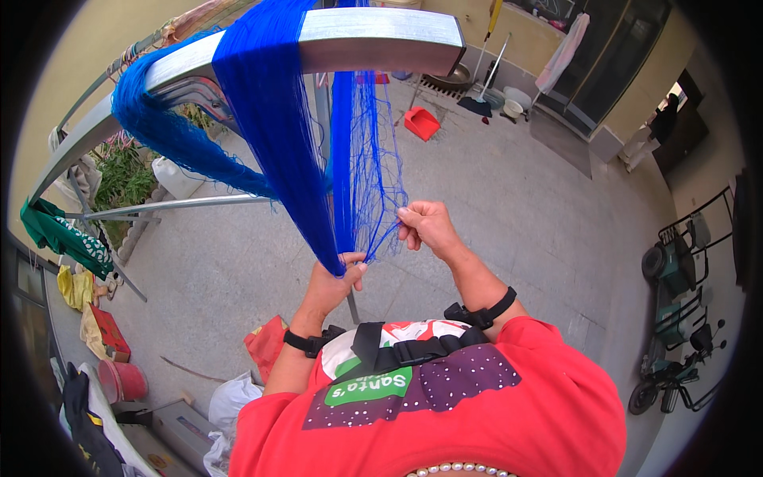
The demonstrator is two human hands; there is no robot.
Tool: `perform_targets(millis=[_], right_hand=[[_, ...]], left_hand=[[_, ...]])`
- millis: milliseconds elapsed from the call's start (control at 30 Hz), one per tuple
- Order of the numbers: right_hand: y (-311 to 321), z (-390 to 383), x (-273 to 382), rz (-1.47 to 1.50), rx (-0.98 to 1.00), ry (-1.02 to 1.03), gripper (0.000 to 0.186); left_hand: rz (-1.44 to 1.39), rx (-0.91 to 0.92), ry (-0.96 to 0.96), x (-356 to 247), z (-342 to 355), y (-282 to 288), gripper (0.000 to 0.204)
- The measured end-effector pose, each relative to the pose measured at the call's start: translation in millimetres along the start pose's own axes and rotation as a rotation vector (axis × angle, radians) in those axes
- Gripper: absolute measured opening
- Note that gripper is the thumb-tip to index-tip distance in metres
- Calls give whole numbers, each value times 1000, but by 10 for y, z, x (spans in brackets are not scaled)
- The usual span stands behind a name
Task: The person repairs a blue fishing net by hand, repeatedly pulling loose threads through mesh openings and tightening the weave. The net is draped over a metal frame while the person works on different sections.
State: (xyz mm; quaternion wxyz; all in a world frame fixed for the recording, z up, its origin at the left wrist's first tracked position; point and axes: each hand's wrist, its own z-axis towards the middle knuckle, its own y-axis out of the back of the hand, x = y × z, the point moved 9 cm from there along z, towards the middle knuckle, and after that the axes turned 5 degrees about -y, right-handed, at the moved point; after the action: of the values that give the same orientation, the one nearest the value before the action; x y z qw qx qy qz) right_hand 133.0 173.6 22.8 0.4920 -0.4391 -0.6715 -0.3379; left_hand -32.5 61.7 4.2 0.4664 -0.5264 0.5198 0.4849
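A thick hank of royal-blue thread (266, 103) hangs over a square metal beam (381, 36) and narrows down to my left hand (335, 285). The fingers of that hand are closed round the gathered lower end. To the right, loose tangled blue strands (380, 167) fan out from the hank. My right hand (429, 226) pinches some of these strands between thumb and fingers, pulled out to the side and a little higher than the left. A second, teal-blue hank (171, 151) is draped over the beam further left, apart from both hands.
A metal crossbar (175, 204) and legs brace the frame. A green cloth (67, 238) hangs at its left end. Beyond lie a red dustpan (421, 123) and a broom (477, 105). A three-wheeled cart (675, 318) stands at right; a pink bucket (122, 380) sits lower left. Another person (653, 131) is at the far doorway.
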Motion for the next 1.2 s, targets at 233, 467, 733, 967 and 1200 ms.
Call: perform_targets(millis=[233, 467, 733, 967, 1200], right_hand=[[301, 300, 509, -323, -262, 337, 44], [-84, 795, 1237, -99, -228, 403, 41], [-121, 998, 1229, 151, -262, 303, 14], [361, 1048, 1016, 204, -365, 314, 16], [564, 1022, 917, 206, -363, 284, 18]], left_hand=[[17, 43, -18, -8, -7, -86, 22], [-23, 33, -30, -16, -34, -115, 27], [-12, 0, -5, -8, -74, -65, 24], [-78, -94, -89, -11, -28, 29, 26], [-95, -228, -126, 34, -5, 179, 22]])
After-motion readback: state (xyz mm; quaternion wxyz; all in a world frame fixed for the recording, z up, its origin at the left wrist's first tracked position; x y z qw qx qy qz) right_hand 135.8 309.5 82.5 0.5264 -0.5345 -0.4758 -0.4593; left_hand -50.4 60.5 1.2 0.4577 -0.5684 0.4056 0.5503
